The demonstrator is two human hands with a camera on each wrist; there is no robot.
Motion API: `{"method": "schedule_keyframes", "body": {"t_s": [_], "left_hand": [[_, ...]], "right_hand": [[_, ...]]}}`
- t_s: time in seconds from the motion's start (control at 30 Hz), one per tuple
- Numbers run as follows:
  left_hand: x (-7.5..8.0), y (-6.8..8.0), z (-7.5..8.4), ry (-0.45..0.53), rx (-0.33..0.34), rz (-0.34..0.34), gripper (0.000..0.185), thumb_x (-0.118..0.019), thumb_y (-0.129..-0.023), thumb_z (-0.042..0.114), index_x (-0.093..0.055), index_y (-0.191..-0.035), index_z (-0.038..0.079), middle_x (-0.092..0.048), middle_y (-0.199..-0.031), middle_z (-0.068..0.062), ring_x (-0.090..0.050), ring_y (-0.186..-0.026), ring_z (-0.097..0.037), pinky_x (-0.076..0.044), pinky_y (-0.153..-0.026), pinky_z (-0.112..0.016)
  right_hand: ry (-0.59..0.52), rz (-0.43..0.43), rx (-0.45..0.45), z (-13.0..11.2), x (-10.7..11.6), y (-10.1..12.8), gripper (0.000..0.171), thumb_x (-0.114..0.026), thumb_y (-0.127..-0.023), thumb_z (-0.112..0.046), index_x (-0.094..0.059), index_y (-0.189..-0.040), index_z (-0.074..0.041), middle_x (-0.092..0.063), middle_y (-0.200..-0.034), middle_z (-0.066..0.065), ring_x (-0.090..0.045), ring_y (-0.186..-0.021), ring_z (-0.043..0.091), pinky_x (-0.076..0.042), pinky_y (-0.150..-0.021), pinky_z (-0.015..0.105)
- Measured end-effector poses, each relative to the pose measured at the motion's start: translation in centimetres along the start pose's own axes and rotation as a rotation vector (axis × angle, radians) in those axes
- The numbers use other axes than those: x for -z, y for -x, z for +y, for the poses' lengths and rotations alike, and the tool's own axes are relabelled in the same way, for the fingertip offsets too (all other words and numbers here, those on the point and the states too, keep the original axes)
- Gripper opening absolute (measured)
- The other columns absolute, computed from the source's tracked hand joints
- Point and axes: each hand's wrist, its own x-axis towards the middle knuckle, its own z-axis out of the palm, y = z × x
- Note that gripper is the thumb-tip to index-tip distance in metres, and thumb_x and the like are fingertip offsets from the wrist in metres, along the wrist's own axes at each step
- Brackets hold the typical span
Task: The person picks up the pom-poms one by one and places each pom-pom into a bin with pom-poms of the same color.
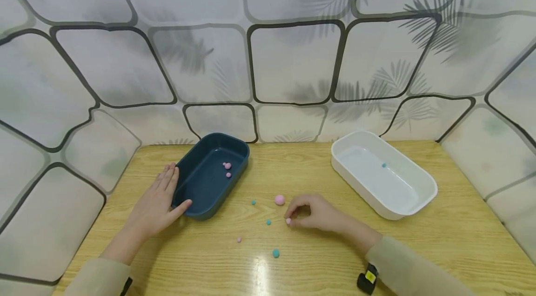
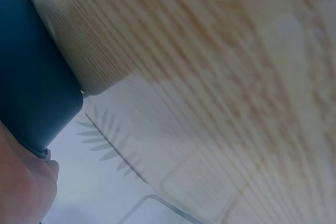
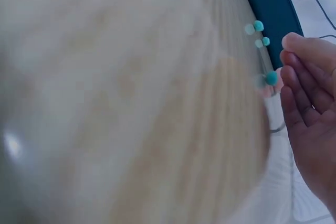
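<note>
My right hand [image 1: 293, 218] rests on the wooden table [image 1: 335, 263] with its fingers curled, and thumb and forefinger pinch a tiny pink ball [image 1: 288, 221] that lies on the wood. A bigger pink ball [image 1: 279, 200] sits just beyond it. Three teal balls [image 1: 268, 222] [image 1: 253, 202] [image 1: 276, 253] and another tiny pink one [image 1: 239, 239] are scattered to the left. My left hand [image 1: 167, 196] lies flat with straight fingers against the left side of the dark blue tray [image 1: 197, 189], thumb at its front corner. In the right wrist view the right hand [image 3: 310, 108] is blurred beside teal balls [image 3: 271, 78].
The blue tray holds a few small pink balls [image 1: 228, 166]. A white tray [image 1: 418, 203] at the right holds one teal ball [image 1: 383, 165]. A patterned backdrop closes in the table at the back and sides. The left wrist view shows the blue tray's wall [image 2: 31, 77] close up.
</note>
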Motion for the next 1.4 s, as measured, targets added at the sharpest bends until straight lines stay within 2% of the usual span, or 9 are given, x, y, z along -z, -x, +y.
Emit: {"method": "schedule_keyframes", "body": {"t_s": [0.17,0.4,0.6,0.87,1.03,1.17,1.4], "left_hand": [[-0.1,0.0,-0.1,0.008,0.003,-0.003,0.097,-0.06,-0.104,0.053,-0.023,-0.162,-0.016,-0.018,-0.173,-0.034,-0.021,-0.161,-0.051,-0.008,-0.138,-0.045],[0.0,0.0,-0.2,0.008,0.011,-0.017,0.096,-0.061,-0.104,0.051,-0.023,-0.161,-0.016,-0.017,-0.173,-0.034,-0.019,-0.162,-0.051,-0.012,-0.137,-0.051],[-0.1,0.0,-0.2,0.001,0.009,-0.018,0.097,-0.06,-0.104,0.052,-0.023,-0.162,-0.016,-0.017,-0.173,-0.033,-0.02,-0.161,-0.05,-0.012,-0.137,-0.05],[-0.2,0.0,-0.3,-0.004,0.003,-0.009,0.096,-0.06,-0.104,0.053,-0.023,-0.161,-0.016,-0.018,-0.173,-0.034,-0.021,-0.161,-0.051,-0.01,-0.138,-0.047],[-0.2,0.0,-0.2,0.002,0.003,-0.009,0.096,-0.061,-0.104,0.051,-0.024,-0.161,-0.016,-0.017,-0.173,-0.033,-0.02,-0.162,-0.05,-0.005,-0.138,-0.043],[-0.2,0.0,-0.2,0.006,0.008,-0.015,0.096,-0.061,-0.104,0.05,-0.023,-0.161,-0.016,-0.017,-0.173,-0.034,-0.019,-0.162,-0.05,-0.008,-0.138,-0.046],[-0.1,0.0,-0.1,0.008,0.015,-0.022,0.096,-0.062,-0.104,0.049,-0.023,-0.162,-0.016,-0.017,-0.173,-0.034,-0.018,-0.162,-0.05,-0.014,-0.137,-0.052]], "right_hand": [[0.036,0.053,-0.021,-0.9,0.6,-0.9,0.01,-0.084,-0.092,-0.011,-0.081,-0.101,-0.008,-0.079,-0.098,0.003,-0.067,-0.092,0.002,-0.059,-0.088,0.024],[0.058,0.067,-0.006,-1.8,1.1,-3.1,0.012,-0.081,-0.095,-0.013,-0.082,-0.105,-0.006,-0.081,-0.102,0.005,-0.071,-0.093,0.005,-0.061,-0.089,0.028],[0.064,0.085,-0.041,-2.6,1.3,-5.4,0.015,-0.08,-0.096,-0.015,-0.082,-0.107,-0.005,-0.08,-0.103,0.002,-0.069,-0.093,0.005,-0.061,-0.092,0.04],[0.098,0.114,0.003,-4.2,1.7,-8.6,0.016,-0.08,-0.096,-0.013,-0.081,-0.109,-0.003,-0.08,-0.104,0.006,-0.071,-0.094,0.01,-0.061,-0.095,0.055],[0.118,0.122,0.039,-4.4,1.9,-10.5,0.014,-0.08,-0.096,-0.012,-0.081,-0.108,-0.006,-0.08,-0.103,0.007,-0.072,-0.095,0.014,-0.061,-0.096,0.056],[0.127,0.127,0.041,-4.7,2.1,-11.8,0.014,-0.079,-0.097,-0.013,-0.082,-0.108,-0.006,-0.081,-0.105,0.008,-0.072,-0.098,0.018,-0.061,-0.096,0.055],[0.117,0.132,0.04,-5.4,2.3,-13.8,0.017,-0.079,-0.097,-0.014,-0.081,-0.111,-0.005,-0.081,-0.109,0.009,-0.073,-0.101,0.022,-0.062,-0.096,0.043]]}}
